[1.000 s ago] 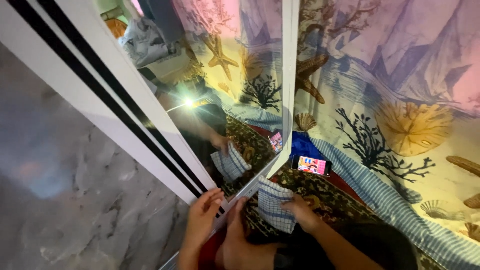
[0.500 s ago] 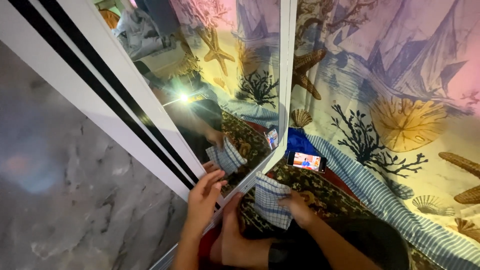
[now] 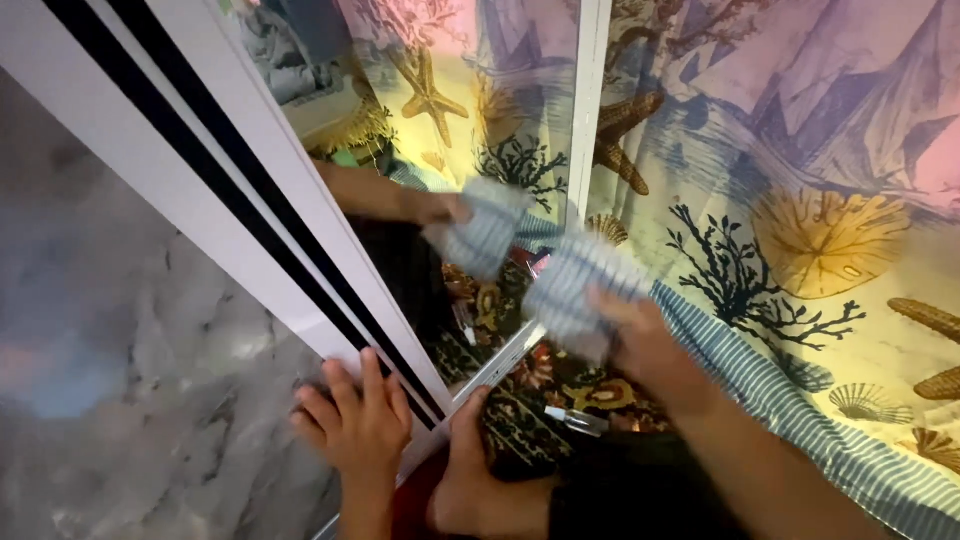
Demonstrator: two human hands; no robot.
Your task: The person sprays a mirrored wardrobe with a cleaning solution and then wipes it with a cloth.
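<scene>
Striped cloth [image 3: 575,290] bunched in right hand [image 3: 640,340], fingers closed round it, pressed at mirror [image 3: 450,200] near white frame edge [image 3: 590,110]. Left hand [image 3: 355,425] flat, fingers spread, holding nothing, braced on lower frame beside grey marbled wall [image 3: 120,380]. Risk, as judged: hard push near edge could shift mirror panel; cloth blurred, may slip from fingers.

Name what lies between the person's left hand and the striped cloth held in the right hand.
In the head view, the mirror's white frame edge and a strip of mirror glass lie between the left hand and the blue-and-white striped cloth.
</scene>
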